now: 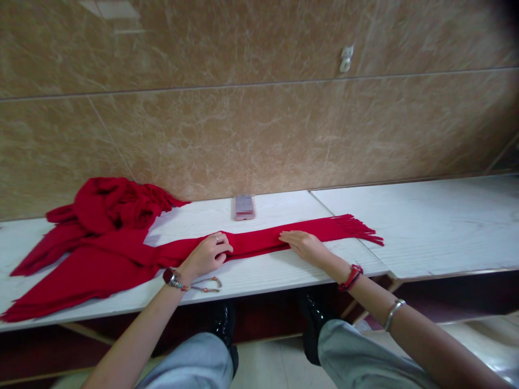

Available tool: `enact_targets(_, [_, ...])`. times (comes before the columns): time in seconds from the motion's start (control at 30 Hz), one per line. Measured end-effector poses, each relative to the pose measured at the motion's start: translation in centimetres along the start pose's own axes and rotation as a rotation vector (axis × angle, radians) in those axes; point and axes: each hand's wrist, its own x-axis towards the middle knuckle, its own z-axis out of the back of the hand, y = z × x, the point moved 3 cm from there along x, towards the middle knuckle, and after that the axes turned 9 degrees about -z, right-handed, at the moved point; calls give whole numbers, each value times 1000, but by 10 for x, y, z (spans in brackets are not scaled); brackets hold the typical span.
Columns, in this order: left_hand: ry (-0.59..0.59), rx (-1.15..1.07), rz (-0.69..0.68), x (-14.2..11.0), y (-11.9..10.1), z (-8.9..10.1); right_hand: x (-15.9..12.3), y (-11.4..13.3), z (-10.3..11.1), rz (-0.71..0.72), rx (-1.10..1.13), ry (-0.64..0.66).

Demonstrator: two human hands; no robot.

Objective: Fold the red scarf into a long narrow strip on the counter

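Note:
A red fringed scarf (pixel 259 241) lies stretched along the white bench, folded into a narrow strip on its right part. Its fringe spreads at the right end, while the left part widens out beside a crumpled heap of red cloth (pixel 107 216). My left hand (pixel 207 254) has its fingers curled into the strip near its middle, gripping the fabric. Farther right, my right hand (pixel 305 247) rests on the strip with its fingers stretched out flat. Cloth under both palms is hidden.
A phone (pixel 244 207) lies on the white bench (pixel 446 227), close to the marbled wall (pixel 259 135). A small white fixture (pixel 346 58) is on the wall. Dark open shelving shows under the bench, beside black shoes (pixel 314 327). A seam crosses the bench top.

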Motion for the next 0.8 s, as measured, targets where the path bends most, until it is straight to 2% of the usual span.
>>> enact_targets(0.03, [-25, -3, 1, 1, -1, 0, 0, -1, 1, -10, 5, -31])
enact_targets(0.1, [15, -19, -4, 2, -3, -1, 0, -1, 1, -8, 11, -47])
enact_targets(0.2, [168, -59, -2, 4, -3, -5, -1, -2, -2, 30, 2, 32])
enact_targets(0.33, [211, -85, 20, 3, -1, -5, -2, -1, -2, 34, 0, 77])
enact_targets(0.43, [171, -73, -3, 2, -2, -5, -2, 1, 0, 18, 5, 56])
enact_targets(0.57, [-38, -42, 6, 0, -3, 1, -3, 0, 5, -28, 53, -60])
enact_targets(0.6, [-56, -50, 2, 0, -4, 2, -3, 0, 6, -24, 69, -69])
enact_targets(0.63, [-34, -65, -15, 0, -6, 2, -4, 1, 6, -6, 81, -56])
enact_targets(0.73, [162, -90, -90, 2, -11, -1, -6, 2, 4, 70, 78, 45])
enact_targets(0.8, [241, -70, -96, 3, -13, -2, -8, 3, 4, 100, 56, 81])
